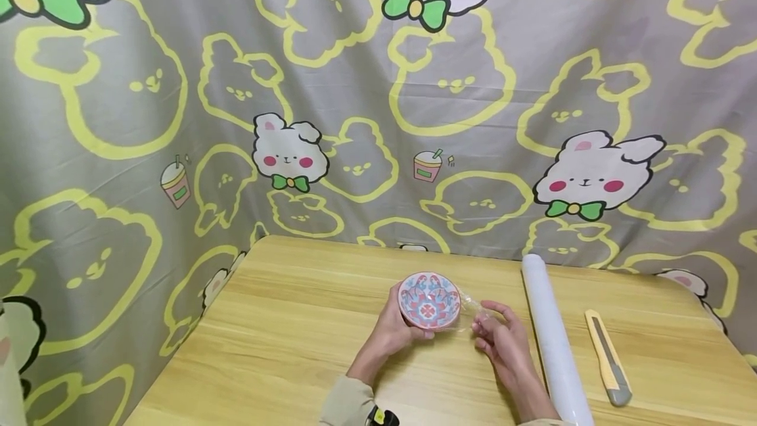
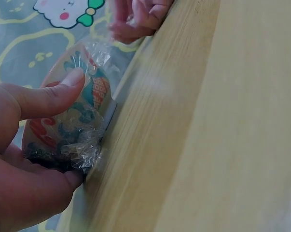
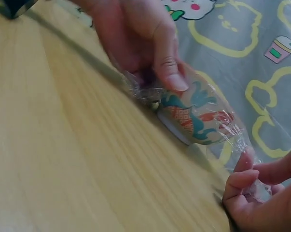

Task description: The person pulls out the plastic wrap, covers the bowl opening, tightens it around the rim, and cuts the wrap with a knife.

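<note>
A small bowl (image 1: 429, 301) with a red and blue pattern is held by my left hand (image 1: 393, 325), tilted so its inside faces the head camera. In the left wrist view the thumb lies along the bowl's outer wall (image 2: 90, 108). Clear plastic wrap (image 3: 239, 140) covers the bowl and bunches beneath the left fingers. To the right, my right hand (image 1: 503, 340) pinches a stretched, twisted end of the wrap between thumb and fingers, apart from the bowl's rim.
A long roll of plastic wrap (image 1: 552, 337) lies on the wooden table (image 1: 284, 321) beside the right hand. Farther right rests a yellow and grey utility knife (image 1: 608, 357). A patterned cloth (image 1: 355, 97) hangs behind the table and along its left.
</note>
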A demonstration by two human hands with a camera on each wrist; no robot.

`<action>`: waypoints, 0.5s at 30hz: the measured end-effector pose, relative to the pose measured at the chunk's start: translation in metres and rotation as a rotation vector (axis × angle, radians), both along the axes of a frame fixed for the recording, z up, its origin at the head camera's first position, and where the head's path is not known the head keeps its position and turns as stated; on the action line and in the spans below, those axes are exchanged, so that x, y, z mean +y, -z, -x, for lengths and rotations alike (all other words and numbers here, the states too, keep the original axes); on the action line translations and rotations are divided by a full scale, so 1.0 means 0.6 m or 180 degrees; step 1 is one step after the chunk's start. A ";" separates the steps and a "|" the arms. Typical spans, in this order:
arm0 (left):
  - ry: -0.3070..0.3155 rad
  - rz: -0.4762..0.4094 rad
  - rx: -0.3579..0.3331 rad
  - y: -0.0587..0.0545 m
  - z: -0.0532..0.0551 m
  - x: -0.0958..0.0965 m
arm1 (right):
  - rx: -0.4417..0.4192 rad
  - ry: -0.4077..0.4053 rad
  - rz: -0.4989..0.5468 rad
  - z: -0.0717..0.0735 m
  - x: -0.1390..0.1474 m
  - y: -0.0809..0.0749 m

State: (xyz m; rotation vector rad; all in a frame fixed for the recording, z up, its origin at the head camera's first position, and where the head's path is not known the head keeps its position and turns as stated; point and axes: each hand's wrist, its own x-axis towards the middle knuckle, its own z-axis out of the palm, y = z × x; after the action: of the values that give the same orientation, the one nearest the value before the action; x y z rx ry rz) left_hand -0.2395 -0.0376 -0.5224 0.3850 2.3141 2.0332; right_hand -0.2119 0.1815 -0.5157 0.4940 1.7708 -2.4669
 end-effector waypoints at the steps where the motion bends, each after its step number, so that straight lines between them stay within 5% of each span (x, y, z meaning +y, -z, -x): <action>1: -0.0002 -0.0002 -0.0005 0.000 0.000 0.000 | 0.0006 -0.0013 -0.0052 0.000 -0.002 0.001; 5: -0.0034 0.0028 -0.0016 0.000 -0.001 0.001 | 0.0021 -0.0064 -0.0383 -0.001 -0.005 -0.001; 7: -0.0057 0.0039 -0.0011 0.001 -0.001 0.000 | 0.0179 -0.0027 -0.0912 -0.004 -0.007 -0.009; 12: -0.0041 0.0078 0.0032 0.002 0.002 -0.003 | 0.1007 0.0784 -0.2544 -0.013 -0.024 -0.028; 15: -0.0036 0.0140 0.0037 0.001 0.003 -0.003 | 0.1231 0.0810 -0.2701 -0.012 -0.038 -0.028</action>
State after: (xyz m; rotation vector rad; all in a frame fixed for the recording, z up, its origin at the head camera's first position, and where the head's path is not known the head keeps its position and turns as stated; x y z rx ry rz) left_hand -0.2412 -0.0395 -0.5229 0.3835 2.3683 1.9866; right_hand -0.2046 0.1590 -0.4992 0.2868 3.0776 -1.9030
